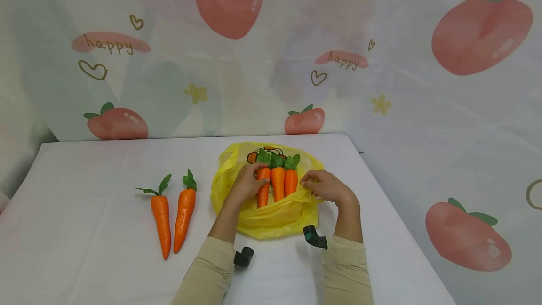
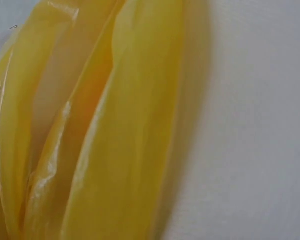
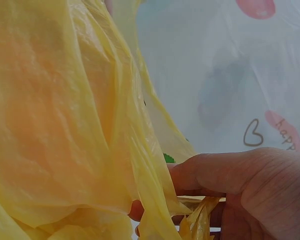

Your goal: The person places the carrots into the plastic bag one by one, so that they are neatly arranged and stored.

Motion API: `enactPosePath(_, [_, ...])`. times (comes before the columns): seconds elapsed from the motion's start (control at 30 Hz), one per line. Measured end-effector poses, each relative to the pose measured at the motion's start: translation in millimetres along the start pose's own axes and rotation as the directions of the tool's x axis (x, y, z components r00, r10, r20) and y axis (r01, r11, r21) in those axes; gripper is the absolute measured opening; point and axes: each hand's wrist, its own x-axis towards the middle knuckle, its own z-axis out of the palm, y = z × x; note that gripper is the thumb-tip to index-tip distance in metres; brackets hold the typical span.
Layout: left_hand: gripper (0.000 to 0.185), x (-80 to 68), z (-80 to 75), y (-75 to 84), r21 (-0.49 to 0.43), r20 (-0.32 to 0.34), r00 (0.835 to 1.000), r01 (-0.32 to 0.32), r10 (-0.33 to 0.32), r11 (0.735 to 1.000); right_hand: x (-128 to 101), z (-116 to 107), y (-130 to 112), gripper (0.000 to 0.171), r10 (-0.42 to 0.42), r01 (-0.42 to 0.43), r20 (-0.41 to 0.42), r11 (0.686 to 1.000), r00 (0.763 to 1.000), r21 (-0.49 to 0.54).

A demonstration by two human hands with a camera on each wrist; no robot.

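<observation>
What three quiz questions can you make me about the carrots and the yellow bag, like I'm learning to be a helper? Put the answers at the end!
1. How many carrots lie on the white tabletop, outside the yellow bag?

2. True or false: the right hand is holding a carrot.

3. Pick one. Seen from the person's place, where are the carrots outside the bag?
A) To the right of the bag
B) To the left of the bag
C) Behind the bag

Key:
1. Two.
2. False; it pinches the bag's edge.
3. B.
</observation>
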Motion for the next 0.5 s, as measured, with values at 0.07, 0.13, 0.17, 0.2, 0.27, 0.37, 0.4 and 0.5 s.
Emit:
enactPosePath(0.07, [0.043, -0.7, -0.9, 0.7, -0.002, 0.001, 1.0, 0.003, -0.003, 1.0, -0.2, -0.3, -0.6, 0.021, -0.005, 0.005, 0.001, 1.0, 1.0, -0.001])
enactPosePath(0.13, [0.044, -1.1, -1.7, 1.0, -0.004, 0.001, 1.0, 0.005, -0.005, 1.0, -0.3, -0.5, -0.9, 0.021, -0.008, 0.008, 0.002, 1.0, 1.0, 0.0])
enactPosePath(0.17, [0.044, -1.2, -2.0, 1.2, -0.004, 0.001, 1.0, 0.005, -0.005, 1.0, -0.3, -0.6, -1.1, 0.021, -0.006, 0.006, 0.001, 1.0, 1.0, 0.001])
enactPosePath(0.2, [0.044, -1.6, -2.3, 1.9, -0.008, 0.001, 1.0, 0.007, -0.007, 1.0, -0.3, -0.6, -1.1, 0.021, -0.005, 0.005, 0.002, 1.0, 1.0, 0.0])
enactPosePath(0.27, [0.044, -1.6, -3.1, 2.1, -0.01, -0.001, 1.0, 0.008, -0.008, 1.0, -0.4, -0.6, -1.0, 0.021, 0.0, 0.0, 0.002, 1.0, 1.0, 0.001])
enactPosePath(0.37, [0.043, -2.3, -4.3, 3.2, -0.019, -0.006, 1.0, 0.015, -0.015, 1.0, -0.4, -0.4, -1.0, 0.022, 0.006, -0.006, 0.001, 1.0, 1.0, 0.002])
enactPosePath(0.4, [0.043, -2.7, -4.9, 3.8, -0.023, -0.009, 1.0, 0.017, -0.018, 1.0, -0.4, -0.4, -0.9, 0.022, 0.005, -0.005, 0.0, 1.0, 1.0, 0.0])
enactPosePath(0.5, [0.043, -4.7, -6.5, 5.9, -0.034, -0.013, 1.0, 0.022, -0.022, 0.999, -0.7, -0.6, -1.2, 0.022, 0.001, -0.001, -0.002, 1.0, 1.0, 0.0])
